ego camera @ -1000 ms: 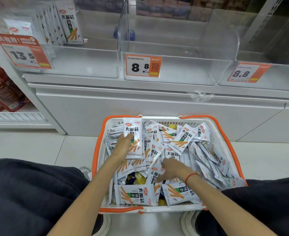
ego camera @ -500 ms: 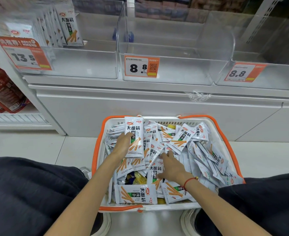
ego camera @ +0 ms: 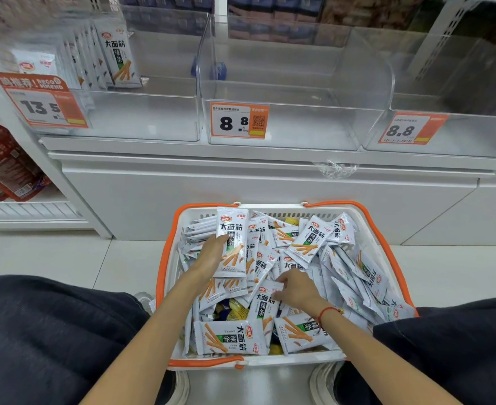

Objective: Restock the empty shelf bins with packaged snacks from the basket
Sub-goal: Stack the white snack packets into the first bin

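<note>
A white basket with orange rim [ego camera: 162,276] stands on the floor between my knees, full of several white snack packets. My left hand [ego camera: 210,252] holds a small stack of upright packets [ego camera: 231,244] at the basket's left. My right hand [ego camera: 298,287] reaches into the middle of the pile and pinches the top edge of another packet [ego camera: 263,305]. Above, the left clear bin [ego camera: 141,118] holds a row of the same packets [ego camera: 118,57] at its left side. The middle bin [ego camera: 293,124] and right bin [ego camera: 460,135] hold nothing.
Orange price tags hang on the bin fronts: 13.5 [ego camera: 43,105], 8.8 [ego camera: 239,120], 8.8 [ego camera: 406,128]. A white cabinet front [ego camera: 241,194] stands behind the basket. Red packages [ego camera: 4,168] sit on a lower shelf at far left. Crumpled clear plastic [ego camera: 336,168] lies on the ledge.
My right hand has moved up and a little right in the pile and taken hold of a packet's edge. My left hand keeps its stack, almost still.
</note>
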